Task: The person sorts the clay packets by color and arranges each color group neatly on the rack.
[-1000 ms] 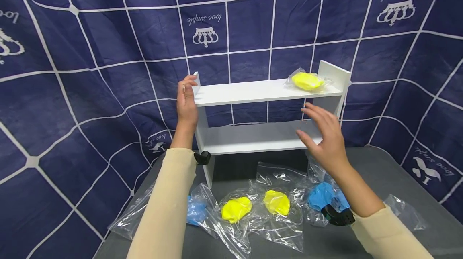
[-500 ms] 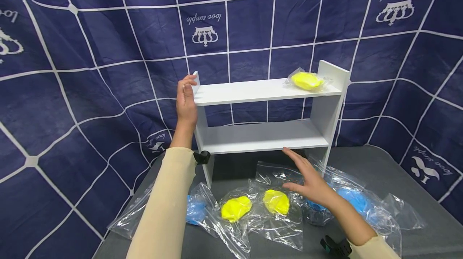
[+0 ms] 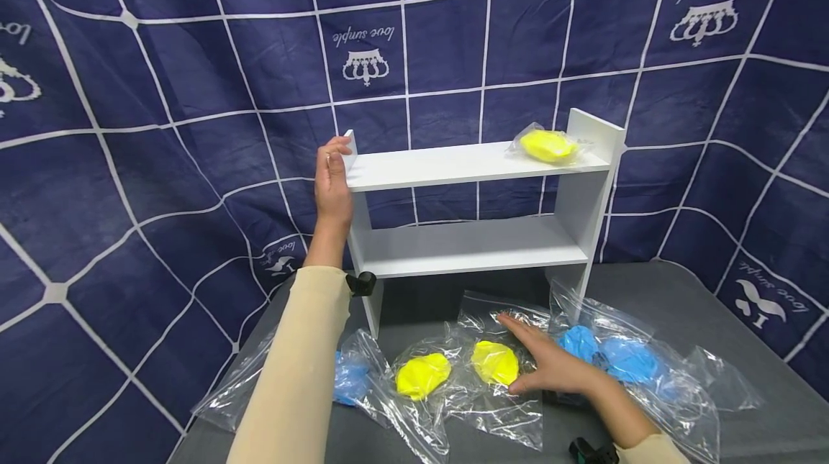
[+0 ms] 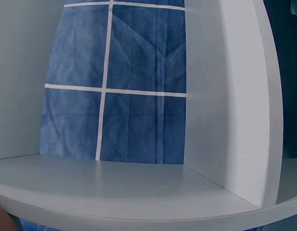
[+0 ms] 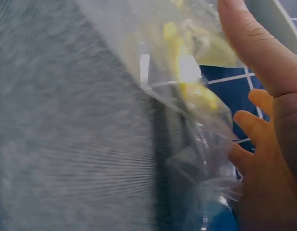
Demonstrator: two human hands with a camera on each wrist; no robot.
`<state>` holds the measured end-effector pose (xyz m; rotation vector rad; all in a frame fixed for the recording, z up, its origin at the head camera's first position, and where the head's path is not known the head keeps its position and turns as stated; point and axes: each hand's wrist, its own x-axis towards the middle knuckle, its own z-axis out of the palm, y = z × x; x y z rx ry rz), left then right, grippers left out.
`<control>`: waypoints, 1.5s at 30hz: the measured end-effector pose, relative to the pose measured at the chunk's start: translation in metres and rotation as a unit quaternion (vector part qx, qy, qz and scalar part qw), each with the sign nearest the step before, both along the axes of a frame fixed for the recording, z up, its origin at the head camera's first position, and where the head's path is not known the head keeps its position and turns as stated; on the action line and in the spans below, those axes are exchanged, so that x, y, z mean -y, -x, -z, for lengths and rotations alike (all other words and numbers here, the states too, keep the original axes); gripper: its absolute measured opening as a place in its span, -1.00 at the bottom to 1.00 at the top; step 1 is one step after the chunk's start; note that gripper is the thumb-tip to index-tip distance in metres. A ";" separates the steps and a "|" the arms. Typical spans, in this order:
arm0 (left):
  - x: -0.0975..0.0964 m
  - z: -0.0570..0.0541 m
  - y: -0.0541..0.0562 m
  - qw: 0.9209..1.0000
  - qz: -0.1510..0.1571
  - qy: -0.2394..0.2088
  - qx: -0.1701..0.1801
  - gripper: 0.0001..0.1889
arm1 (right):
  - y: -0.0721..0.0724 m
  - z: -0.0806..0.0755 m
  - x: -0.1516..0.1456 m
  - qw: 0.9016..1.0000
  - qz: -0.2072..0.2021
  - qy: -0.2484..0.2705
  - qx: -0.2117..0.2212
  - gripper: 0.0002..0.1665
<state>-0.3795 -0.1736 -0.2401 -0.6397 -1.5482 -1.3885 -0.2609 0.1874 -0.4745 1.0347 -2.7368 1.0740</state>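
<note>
My left hand [image 3: 333,187] grips the upper left side panel of a white two-tier shelf unit [image 3: 414,167], fingers over its edge. The left wrist view is filled by the unit's white boards [image 4: 249,96]. Low over the table, my right hand [image 3: 553,365] has thumb and fingers spread beside a yellow bundle [image 3: 494,362] in a clear plastic bag. In the right wrist view, the bag [image 5: 187,72] lies past the fingers and thumb [image 5: 259,48]. Another bagged yellow bundle [image 3: 547,145] sits at the right end of the top board.
A second yellow bundle [image 3: 422,375] in clear plastic lies left of the right hand. Bagged blue bundles lie on the grey table [image 3: 771,414], one at left [image 3: 350,378] and others at right [image 3: 628,360]. A navy curtain [image 3: 447,39] hangs behind the unit.
My right hand has come down from in front of the unit's right side to the yellow bundle on the table. The left hand keeps its grip on the side panel.
</note>
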 end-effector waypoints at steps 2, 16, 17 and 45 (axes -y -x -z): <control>0.000 0.000 0.000 1.000 0.002 0.002 0.001 -0.65 | -0.001 0.003 0.001 1.000 0.008 -0.013 0.001 0.40; 0.000 0.002 0.000 1.000 0.002 0.006 -0.001 -0.57 | -0.005 0.011 0.006 0.996 0.026 -0.069 -0.049 0.25; 0.000 0.002 0.000 1.000 0.002 0.005 -0.002 -0.59 | -0.005 0.011 0.006 0.996 0.029 -0.070 -0.052 0.22; 0.000 -0.001 -0.003 1.000 -0.014 0.015 0.010 -0.76 | -0.007 0.010 0.020 0.984 0.077 -0.012 -0.162 -0.30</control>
